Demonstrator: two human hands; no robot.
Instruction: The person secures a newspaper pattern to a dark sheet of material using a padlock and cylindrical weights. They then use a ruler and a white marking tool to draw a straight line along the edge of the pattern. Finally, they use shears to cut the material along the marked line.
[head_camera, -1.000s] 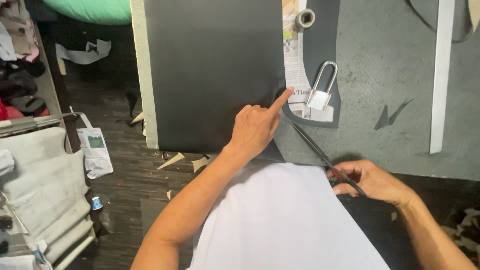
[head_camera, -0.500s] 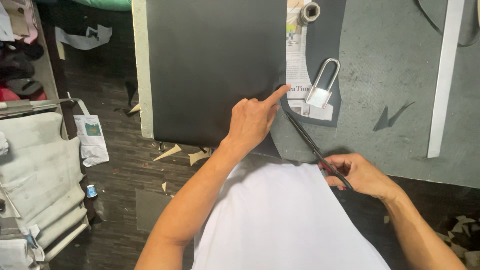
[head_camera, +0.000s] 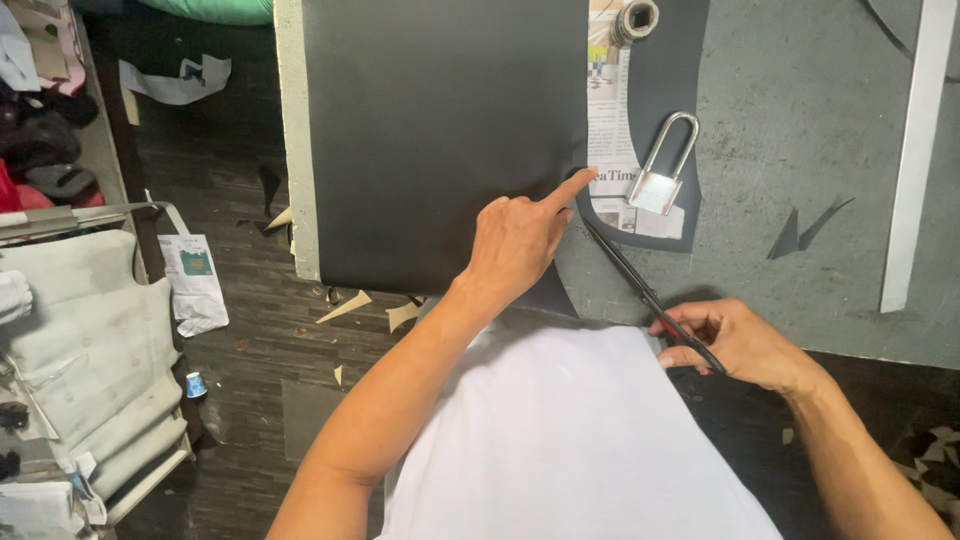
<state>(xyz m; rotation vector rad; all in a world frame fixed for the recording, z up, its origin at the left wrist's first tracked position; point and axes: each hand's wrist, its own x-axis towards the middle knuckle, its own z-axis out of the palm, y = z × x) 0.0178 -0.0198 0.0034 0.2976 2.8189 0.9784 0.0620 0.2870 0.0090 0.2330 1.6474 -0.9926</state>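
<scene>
A large black sheet (head_camera: 430, 130) lies flat on the grey worktable (head_camera: 800, 120). My left hand (head_camera: 520, 235) rests on the sheet's right edge, index finger stretched out and pressing near the cut line. My right hand (head_camera: 735, 340) grips the handles of long black scissors (head_camera: 640, 285), whose blades run up and left toward that fingertip along the sheet's edge. A curved black offcut (head_camera: 672, 60) lies to the right of the blades, under a newspaper strip (head_camera: 608, 140).
A silver padlock (head_camera: 662, 170) sits on the newspaper strip, a tape roll (head_camera: 634, 18) above it. A long white strip (head_camera: 915, 150) lies at the far right, a small black scrap (head_camera: 795, 235) beside it. Paper scraps litter the dark floor (head_camera: 240, 330) at left, near grey padded cushions (head_camera: 90, 340).
The view has shifted slightly. Both hands keep their places, the left finger on the sheet's edge and the right hand on the scissors.
</scene>
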